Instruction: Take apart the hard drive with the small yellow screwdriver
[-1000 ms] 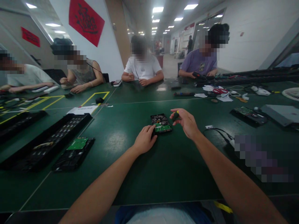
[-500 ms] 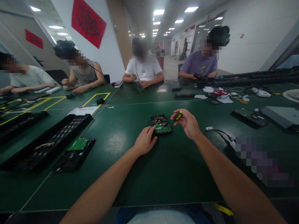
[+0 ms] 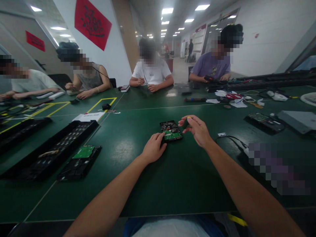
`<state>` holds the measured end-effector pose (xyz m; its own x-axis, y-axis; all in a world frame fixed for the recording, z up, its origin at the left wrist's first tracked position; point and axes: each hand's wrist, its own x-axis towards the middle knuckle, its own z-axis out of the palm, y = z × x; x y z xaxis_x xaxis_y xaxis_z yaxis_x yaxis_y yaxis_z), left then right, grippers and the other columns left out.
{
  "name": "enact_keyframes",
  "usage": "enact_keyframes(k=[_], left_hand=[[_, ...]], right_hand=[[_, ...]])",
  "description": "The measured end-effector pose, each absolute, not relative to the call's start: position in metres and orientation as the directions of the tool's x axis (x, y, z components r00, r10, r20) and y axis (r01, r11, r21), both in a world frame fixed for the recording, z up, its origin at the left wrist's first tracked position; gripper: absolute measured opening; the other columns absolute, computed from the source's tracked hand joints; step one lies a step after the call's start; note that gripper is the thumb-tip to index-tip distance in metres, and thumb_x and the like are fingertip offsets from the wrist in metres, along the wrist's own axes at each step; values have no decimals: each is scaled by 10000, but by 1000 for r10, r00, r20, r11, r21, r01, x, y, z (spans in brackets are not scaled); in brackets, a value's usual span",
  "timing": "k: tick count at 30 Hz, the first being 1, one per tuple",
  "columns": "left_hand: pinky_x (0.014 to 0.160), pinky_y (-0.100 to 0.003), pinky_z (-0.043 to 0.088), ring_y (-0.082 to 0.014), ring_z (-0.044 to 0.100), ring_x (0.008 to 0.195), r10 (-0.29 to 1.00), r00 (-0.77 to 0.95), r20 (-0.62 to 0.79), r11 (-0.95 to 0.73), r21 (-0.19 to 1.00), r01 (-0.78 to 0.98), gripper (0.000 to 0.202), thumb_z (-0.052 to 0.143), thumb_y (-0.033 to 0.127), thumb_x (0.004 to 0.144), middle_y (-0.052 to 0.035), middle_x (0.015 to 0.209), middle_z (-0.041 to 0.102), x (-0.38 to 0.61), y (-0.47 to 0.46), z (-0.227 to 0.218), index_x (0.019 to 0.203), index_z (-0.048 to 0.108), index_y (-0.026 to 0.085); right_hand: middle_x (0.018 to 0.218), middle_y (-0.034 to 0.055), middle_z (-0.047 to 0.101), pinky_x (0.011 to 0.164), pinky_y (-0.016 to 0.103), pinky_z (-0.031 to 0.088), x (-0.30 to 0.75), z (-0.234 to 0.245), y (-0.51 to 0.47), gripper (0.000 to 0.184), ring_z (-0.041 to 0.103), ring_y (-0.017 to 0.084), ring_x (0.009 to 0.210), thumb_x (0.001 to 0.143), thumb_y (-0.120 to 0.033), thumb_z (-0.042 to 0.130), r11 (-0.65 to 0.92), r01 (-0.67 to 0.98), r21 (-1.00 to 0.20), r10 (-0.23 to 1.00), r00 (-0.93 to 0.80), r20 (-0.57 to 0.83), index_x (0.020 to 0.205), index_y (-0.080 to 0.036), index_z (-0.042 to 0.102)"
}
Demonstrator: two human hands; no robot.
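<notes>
A hard drive point(image 3: 171, 130) lies on the green table point(image 3: 138, 184) with its green circuit board facing up. My left hand point(image 3: 153, 148) rests at its near left corner, fingers curled against its edge. My right hand point(image 3: 197, 130) hovers just right of the drive, fingers closed around a small black tool with a yellow tip point(image 3: 186, 122), probably a screwdriver, mostly hidden in the grip.
Long black trays point(image 3: 53, 148) and another drive with a green board point(image 3: 80, 161) lie at the left. A cable point(image 3: 230, 138) and more drive parts point(image 3: 264, 121) sit at the right. Several other people work along the far side.
My right hand lifted slightly, showing the yellow of the tool, then came back down toward the drive's right edge. My left hand has stayed on the drive.
</notes>
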<state>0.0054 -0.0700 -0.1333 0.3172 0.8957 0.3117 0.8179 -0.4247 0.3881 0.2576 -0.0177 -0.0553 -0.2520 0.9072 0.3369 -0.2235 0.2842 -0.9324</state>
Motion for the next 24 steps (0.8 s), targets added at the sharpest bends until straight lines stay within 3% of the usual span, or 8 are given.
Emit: enact_keyframes(k=[5, 11, 18, 24], left_hand=[[1189, -498, 420, -306, 475, 1415, 897, 320, 306, -424, 390, 817, 621, 549, 335, 994, -174, 1486, 536, 5, -69, -134, 1570, 390, 169], [1191, -498, 417, -309, 475, 1413, 896, 320, 309, -426, 392, 815, 616, 556, 333, 990, -176, 1478, 541, 6, -70, -132, 1561, 401, 164], [1192, -508, 419, -310, 473, 1418, 896, 321, 306, -426, 391, 816, 611, 553, 337, 992, -172, 1485, 535, 5, -69, -135, 1561, 396, 176], [1190, -511, 421, -311, 481, 1410, 894, 316, 317, -427, 394, 814, 598, 549, 333, 995, -172, 1475, 542, 6, -70, -134, 1554, 406, 177]], right_hand=[[1023, 77, 743, 669, 319, 622, 258, -59, -15, 376, 717, 230, 954, 995, -569, 575, 277, -274, -921, 909, -235, 343, 1103, -242, 723], [1002, 45, 706, 599, 263, 593, 257, -61, -14, 348, 684, 203, 940, 971, -528, 636, 291, -235, -927, 918, -203, 340, 1211, -288, 717], [1041, 63, 733, 550, 233, 546, 255, -58, -16, 295, 701, 206, 933, 928, -520, 695, 294, -249, -923, 933, -138, 334, 1020, -242, 731], [1005, 88, 747, 639, 297, 601, 253, -61, -14, 405, 711, 229, 955, 979, -585, 579, 255, -341, -905, 932, -162, 323, 1091, -224, 727]])
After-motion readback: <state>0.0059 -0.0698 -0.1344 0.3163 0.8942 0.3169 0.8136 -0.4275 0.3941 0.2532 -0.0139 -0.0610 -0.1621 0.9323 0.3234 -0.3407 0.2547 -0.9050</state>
